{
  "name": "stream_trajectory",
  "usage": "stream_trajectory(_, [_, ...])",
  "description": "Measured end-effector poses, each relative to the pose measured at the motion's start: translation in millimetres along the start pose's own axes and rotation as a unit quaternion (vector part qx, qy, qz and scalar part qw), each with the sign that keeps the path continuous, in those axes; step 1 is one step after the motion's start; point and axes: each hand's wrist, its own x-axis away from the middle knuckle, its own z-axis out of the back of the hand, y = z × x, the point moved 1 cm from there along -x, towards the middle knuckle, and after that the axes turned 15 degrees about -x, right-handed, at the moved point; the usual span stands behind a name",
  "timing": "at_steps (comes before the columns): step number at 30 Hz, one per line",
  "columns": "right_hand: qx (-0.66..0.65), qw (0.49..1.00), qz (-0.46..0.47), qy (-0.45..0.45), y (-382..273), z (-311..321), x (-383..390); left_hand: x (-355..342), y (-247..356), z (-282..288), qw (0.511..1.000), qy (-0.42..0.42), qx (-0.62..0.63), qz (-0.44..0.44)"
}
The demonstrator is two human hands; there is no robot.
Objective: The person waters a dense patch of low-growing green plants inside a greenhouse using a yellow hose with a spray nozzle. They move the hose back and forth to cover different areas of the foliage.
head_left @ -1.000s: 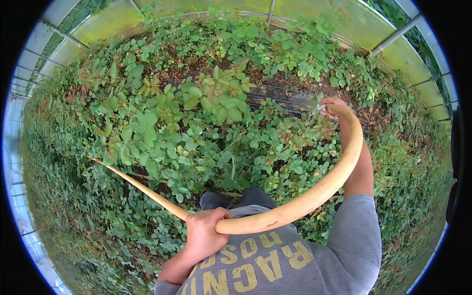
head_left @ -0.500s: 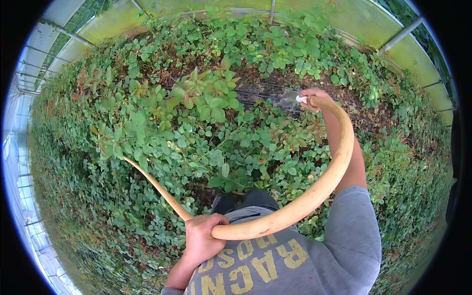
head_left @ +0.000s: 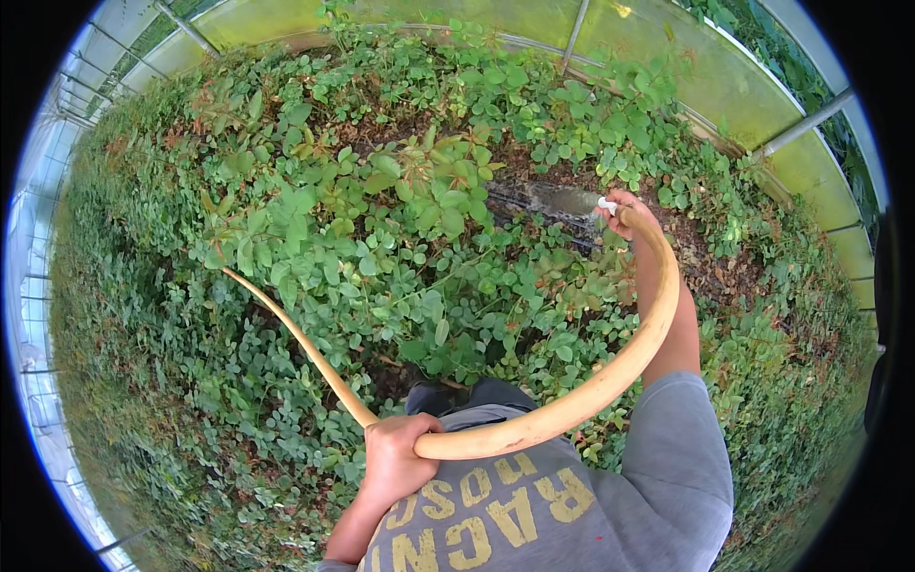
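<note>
1. Hose [head_left: 572, 405] — one, thick, pale tan, smooth, with a few brownish marks. It runs from the leaves at the left to the left hand, then swings in a wide curve in front of the body and up to the right hand.
2. Nozzle [head_left: 606, 204] — one, small, white, at the hose's far end, pointing left over the bed.
3. Left hand [head_left: 393, 453] — bare, at the waist, back of the hand upward. Fingers wrapped round the hose, gripping it; the fingertips are out of sight beneath.
4. Right hand [head_left: 634, 202] — bare, arm stretched forward. Fingers bent and closed about the hose end, just behind the nozzle; the exact place of each fingertip is too small to tell.
5. Spray [head_left: 570, 199] — greyish, blurred, just left of the nozzle, above the ground.
6. Dark strips [head_left: 510, 202] — narrow, lying along the ground near the spray.
7. Soil [head_left: 715, 262] — brown, strewn with dry leaves, right of the right hand.
8. Plants [head_left: 438, 195] — green, leafy, some shoots reddish, on every side.
9. Shirt [head_left: 677, 467] — grey, short-sleeved, yellow lettering on the front; dark trousers [head_left: 500, 393] below.
10. Wall panels [head_left: 734, 91] — yellow-green, beyond the plants, with metal bars [head_left: 808, 122] across.
</note>
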Motion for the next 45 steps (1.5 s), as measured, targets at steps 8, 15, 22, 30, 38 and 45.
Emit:
stream_trajectory(8, [-0.144,0.978,-0.094,-0.120,6,-73,-58,-3,-4,19,0.999,0.019,-0.003,0.033])
stream_trajectory(15, [-0.068,0.997,0.029,0.038,-15,9,-32,-6,-7,7,0.999,0.007,-0.006,0.047])
stream_trajectory(22, [-0.203,0.971,0.024,-0.121,6,-61,-59,-13,1,13,0.999,0.014,-0.016,0.047])
stream_trajectory(30, [-0.199,0.978,0.048,0.053,1,-8,-43,-14,0,-1,0.997,0.009,-0.017,0.075])
stream_trajectory(38, [-0.156,0.987,0.036,0.015,9,-27,-65,-24,-4,7,0.996,0.009,-0.022,0.085])
stream_trajectory(45, [-0.116,0.982,0.034,0.143,-5,6,-25,-31,-16,-4,0.998,-0.034,-0.018,0.040])
